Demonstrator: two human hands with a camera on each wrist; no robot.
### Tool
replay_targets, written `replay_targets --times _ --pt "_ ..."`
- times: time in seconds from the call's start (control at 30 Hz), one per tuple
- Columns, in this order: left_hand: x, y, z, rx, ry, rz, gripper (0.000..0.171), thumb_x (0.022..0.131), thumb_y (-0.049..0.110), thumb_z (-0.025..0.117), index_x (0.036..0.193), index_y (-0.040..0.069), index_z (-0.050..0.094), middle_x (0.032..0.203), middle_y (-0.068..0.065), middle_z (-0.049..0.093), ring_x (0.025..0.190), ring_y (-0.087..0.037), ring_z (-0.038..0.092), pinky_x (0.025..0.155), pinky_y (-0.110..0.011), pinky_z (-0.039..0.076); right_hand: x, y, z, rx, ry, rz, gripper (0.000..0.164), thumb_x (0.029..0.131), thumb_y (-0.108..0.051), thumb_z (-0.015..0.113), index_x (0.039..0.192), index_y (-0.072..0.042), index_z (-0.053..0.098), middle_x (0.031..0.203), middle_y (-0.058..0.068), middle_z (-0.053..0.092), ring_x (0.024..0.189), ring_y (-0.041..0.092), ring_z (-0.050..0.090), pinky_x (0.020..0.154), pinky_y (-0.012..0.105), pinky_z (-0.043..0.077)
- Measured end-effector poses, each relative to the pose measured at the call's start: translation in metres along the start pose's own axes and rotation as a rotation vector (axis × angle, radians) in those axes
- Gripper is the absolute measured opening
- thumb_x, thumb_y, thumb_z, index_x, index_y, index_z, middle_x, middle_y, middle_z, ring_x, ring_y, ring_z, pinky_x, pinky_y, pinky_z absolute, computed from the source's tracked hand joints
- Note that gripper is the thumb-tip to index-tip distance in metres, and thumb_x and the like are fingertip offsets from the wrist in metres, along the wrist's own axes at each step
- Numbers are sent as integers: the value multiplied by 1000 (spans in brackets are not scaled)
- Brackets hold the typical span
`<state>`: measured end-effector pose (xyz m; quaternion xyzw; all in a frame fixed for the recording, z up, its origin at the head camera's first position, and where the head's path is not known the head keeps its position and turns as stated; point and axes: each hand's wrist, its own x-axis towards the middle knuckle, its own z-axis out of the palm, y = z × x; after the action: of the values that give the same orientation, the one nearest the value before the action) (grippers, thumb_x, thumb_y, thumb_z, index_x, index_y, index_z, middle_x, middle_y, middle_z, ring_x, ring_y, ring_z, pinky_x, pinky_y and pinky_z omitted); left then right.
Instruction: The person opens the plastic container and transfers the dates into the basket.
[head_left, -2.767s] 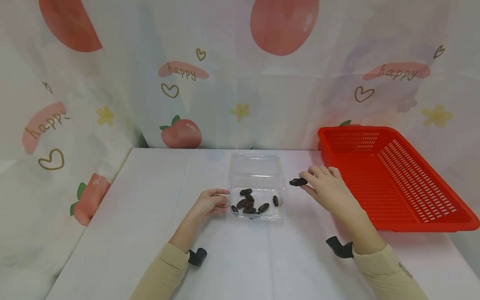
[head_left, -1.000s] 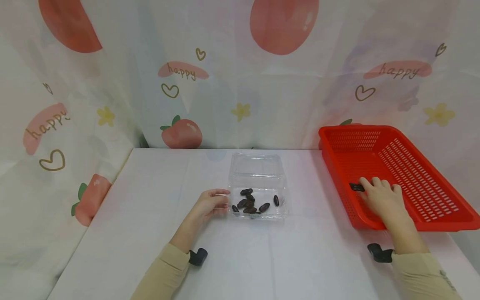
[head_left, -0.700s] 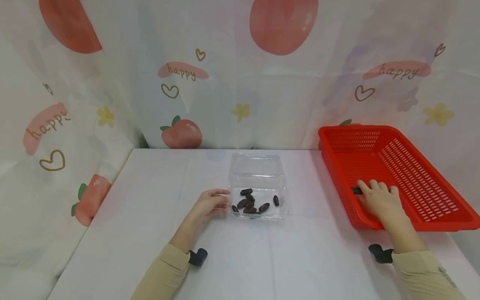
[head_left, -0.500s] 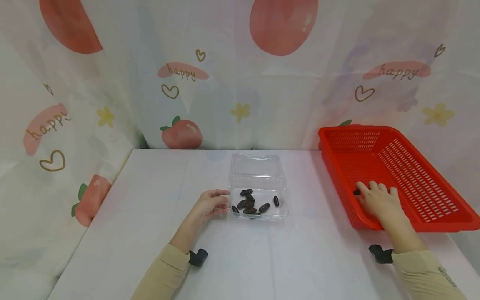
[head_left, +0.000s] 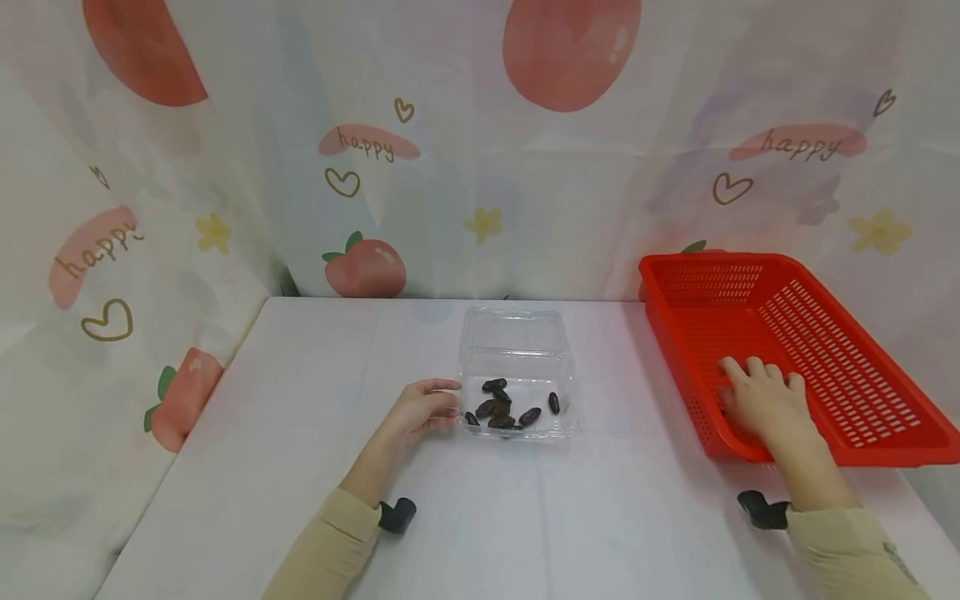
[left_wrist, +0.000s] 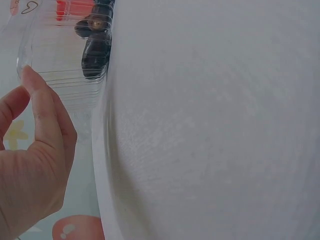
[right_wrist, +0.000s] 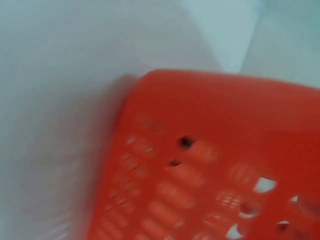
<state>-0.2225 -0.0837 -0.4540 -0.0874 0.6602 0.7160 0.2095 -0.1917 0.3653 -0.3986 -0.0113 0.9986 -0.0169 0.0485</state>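
Observation:
Several dark, oval, wrinkled dates lie in the clear plastic clamshell box, whose lid stands raised at the back. My left hand rests its fingertips at the box's left side, fingers fairly straight; the left wrist view shows the index fingertip right at the clear plastic. My right hand is low inside the red basket, near its left front corner, with fingers loosely spread. No date shows between those fingers. Dark spots appear behind the basket's slots in the right wrist view.
The white-covered table bears both containers, with the basket at its right edge. A printed fabric backdrop rises behind and along the left. Black wrist mounts stick out from both sleeves.
My right hand has carried a date from beside the box into the red basket. The date then slipped from sight and the fingers have loosened. My left hand has stayed put.

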Motion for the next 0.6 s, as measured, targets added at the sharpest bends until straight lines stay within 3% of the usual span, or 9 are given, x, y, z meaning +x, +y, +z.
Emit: replay_targets --times 0.4,0.6 --pt "3 -3 0 -13 11 1 32 83 -3 56 116 -4 57 79 -7 58 65 -14 59 59 -23 54 -15 -50 -28 30 231 -109 52 82 -9 63 126 -6 36 115 28 37 102 47 33 86 66 22" --pt "3 -3 1 -23 4 8 33 83 -3 56 116 -4 57 78 -7 58 64 -13 59 57 -21 54 -17 -81 -34 26 285 -186 52 78 -9 68 123 -5 43 113 24 42 102 44 37 86 64 26"
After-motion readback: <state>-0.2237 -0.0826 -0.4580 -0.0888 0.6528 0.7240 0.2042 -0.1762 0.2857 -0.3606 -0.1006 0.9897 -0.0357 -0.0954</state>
